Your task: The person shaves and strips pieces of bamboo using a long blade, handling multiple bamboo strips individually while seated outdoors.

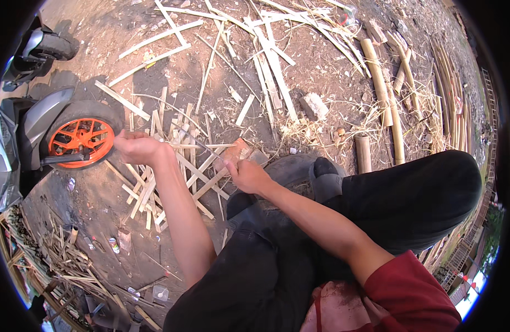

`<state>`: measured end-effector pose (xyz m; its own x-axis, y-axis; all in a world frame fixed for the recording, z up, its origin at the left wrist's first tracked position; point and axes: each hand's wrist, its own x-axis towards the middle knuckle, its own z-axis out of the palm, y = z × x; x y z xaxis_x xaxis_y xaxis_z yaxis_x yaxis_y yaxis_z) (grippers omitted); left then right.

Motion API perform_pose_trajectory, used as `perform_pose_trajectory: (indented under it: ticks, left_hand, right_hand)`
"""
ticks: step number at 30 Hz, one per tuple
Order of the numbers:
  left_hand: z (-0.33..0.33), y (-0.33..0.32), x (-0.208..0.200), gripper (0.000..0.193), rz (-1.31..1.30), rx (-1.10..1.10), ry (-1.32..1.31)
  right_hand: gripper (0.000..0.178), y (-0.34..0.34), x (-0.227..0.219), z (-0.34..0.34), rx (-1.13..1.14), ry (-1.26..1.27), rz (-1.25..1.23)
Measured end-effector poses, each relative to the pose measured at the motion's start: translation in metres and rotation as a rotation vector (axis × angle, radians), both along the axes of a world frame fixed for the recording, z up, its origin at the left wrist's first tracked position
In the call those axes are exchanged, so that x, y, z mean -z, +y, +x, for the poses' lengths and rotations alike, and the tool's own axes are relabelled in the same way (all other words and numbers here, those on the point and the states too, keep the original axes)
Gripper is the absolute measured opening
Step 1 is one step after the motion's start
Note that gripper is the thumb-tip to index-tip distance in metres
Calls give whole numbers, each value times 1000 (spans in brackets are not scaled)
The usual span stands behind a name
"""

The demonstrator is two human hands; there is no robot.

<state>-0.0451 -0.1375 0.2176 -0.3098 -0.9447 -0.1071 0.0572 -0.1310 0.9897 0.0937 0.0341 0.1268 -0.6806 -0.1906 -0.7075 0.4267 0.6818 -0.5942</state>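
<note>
Right hand (249, 176) hides one end of a thin tool (212, 151).

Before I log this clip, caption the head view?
Right hand holding a slender grey piece, left hand curled, above scattered strips.

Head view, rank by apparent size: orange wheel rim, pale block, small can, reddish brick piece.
1. Orange wheel rim
2. Pale block and reddish brick piece: look alike, not ranked
3. Small can
</note>
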Motion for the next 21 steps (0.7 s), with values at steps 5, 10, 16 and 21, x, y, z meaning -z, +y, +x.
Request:
perform_pose_trajectory:
  ticks: [5,10,16,21]
  left_hand:
    - [2,-36,5,31,-24,-45,33]
    - [-5,-12,1,30,45,-35,9]
    - [20,-38,5,32,70,24,73]
    - [25,-6,-1,31,-9,72,50]
  right_hand:
    - [75,40,28,5,40,-287,127]
    - [73,5,17,8,-34,100,50]
    - [80,45,44,38,81,-280,191]
    - [77,-38,-1,-6,89,38,-82]
